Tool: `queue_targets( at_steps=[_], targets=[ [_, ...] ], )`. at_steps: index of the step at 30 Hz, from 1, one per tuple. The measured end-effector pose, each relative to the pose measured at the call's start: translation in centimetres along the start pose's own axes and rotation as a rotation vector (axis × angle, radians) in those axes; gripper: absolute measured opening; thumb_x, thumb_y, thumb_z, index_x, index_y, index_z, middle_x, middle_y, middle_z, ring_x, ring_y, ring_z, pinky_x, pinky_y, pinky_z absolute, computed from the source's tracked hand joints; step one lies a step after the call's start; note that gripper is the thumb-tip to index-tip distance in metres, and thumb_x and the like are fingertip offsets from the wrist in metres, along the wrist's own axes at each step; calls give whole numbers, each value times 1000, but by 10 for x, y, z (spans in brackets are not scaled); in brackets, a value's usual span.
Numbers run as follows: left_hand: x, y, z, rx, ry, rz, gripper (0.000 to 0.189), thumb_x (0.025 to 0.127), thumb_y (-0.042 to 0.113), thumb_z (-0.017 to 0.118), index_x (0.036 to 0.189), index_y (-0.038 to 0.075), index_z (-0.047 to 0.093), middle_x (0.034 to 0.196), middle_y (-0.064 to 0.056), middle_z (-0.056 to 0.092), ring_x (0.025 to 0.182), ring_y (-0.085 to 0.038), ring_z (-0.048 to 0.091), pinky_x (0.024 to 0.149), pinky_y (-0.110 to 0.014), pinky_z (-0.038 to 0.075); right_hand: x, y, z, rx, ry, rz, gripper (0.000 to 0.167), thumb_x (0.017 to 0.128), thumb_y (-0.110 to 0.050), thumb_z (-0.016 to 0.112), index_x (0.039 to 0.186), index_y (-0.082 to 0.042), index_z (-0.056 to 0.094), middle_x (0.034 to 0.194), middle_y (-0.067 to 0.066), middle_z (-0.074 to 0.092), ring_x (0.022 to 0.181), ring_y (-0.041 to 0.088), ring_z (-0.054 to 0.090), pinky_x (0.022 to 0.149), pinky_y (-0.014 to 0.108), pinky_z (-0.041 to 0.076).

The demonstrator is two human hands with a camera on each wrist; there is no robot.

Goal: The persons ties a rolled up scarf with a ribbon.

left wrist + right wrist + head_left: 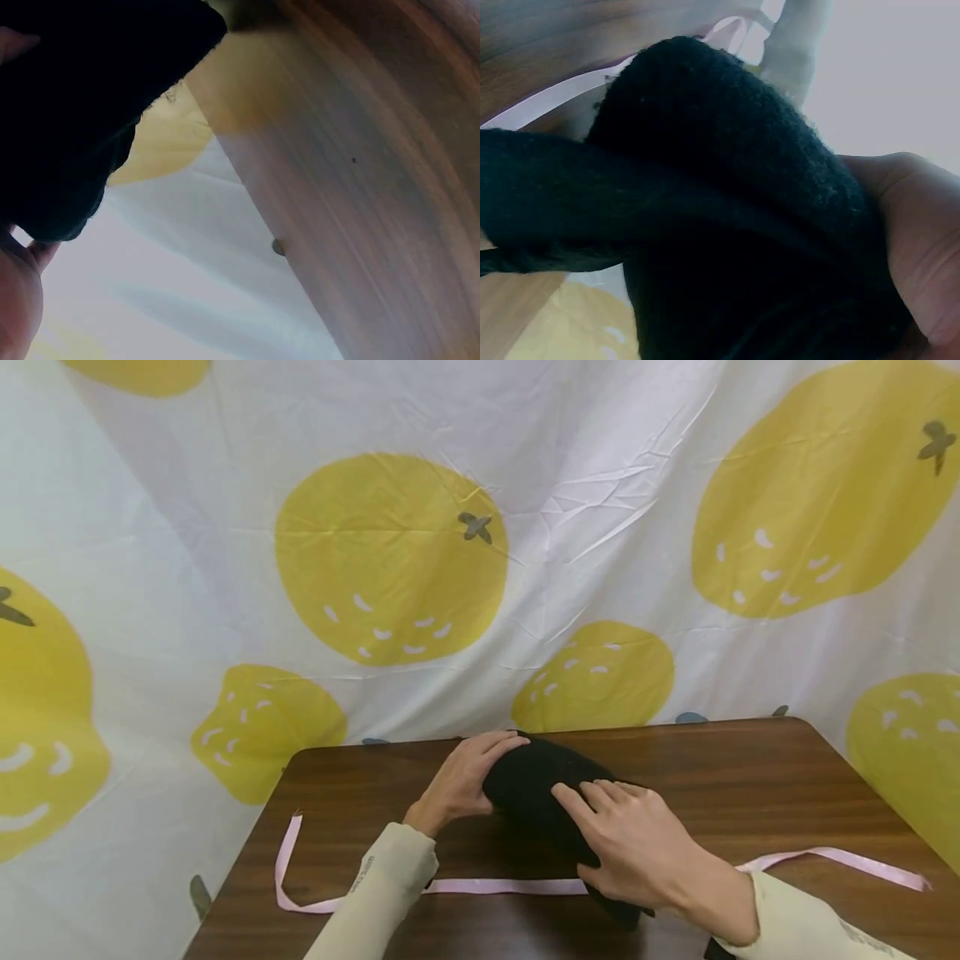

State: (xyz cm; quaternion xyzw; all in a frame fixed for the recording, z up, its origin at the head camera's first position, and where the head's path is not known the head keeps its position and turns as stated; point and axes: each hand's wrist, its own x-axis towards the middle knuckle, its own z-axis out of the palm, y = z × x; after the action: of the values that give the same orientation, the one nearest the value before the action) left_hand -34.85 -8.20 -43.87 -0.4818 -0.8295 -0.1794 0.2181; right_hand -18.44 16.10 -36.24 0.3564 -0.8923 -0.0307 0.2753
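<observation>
Between my two hands is a black fuzzy cloth (536, 785), folded or rolled into a thick long bundle and held slantwise above the table. My left hand (467, 777) grips its far left end, thumb below and fingers over the top. Nearer to me, my right hand (637, 843) holds the bundle's right side, with its fingers spread over the top. Layers and a fold of the cloth (720, 142) show in the right wrist view. Below it a pink ribbon (502, 887) lies across the table, its middle partly hidden by the bundle and my arms.
The brown wooden table (750, 777) has rounded far corners. Right behind it hangs a white curtain (585, 510) printed with yellow lemons. The ribbon's left end bends up toward the far edge, and its right end reaches near the right edge.
</observation>
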Motion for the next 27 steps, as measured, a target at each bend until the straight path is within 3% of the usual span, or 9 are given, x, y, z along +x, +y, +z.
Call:
queue_targets(
  at_steps=[10,14,23,27],
  targets=[
    [10,13,-1,-57,16,71,95,58,23,94,142,18,50,143,-7,52,130,-25,51,111,-40,39,-2,-19,-26,-79,-77,56,89,60,-54,88,126,-7,52,99,14,65,87,27,66,72,39,58],
    [14,17,-1,-42,15,100,95,59,25,93,143,19,49,143,-7,52,130,-24,51,111,-39,39,-3,-27,-30,-108,-66,80,89,59,-54,89,126,-7,54,96,14,64,84,28,66,69,37,58],
    [13,21,0,-15,-43,136,94,64,35,91,145,18,47,145,-10,51,134,-26,48,113,-39,37,-6,-48,-24,-157,-55,122,87,58,-58,86,121,-7,55,87,14,61,76,28,64,64,36,57],
    [9,20,3,6,-83,130,96,66,41,90,147,17,44,148,-11,48,136,-26,46,113,-41,37,-6,-58,-13,-182,-2,124,80,60,-55,85,117,-7,57,84,18,63,69,30,63,59,37,57]
  ],
)
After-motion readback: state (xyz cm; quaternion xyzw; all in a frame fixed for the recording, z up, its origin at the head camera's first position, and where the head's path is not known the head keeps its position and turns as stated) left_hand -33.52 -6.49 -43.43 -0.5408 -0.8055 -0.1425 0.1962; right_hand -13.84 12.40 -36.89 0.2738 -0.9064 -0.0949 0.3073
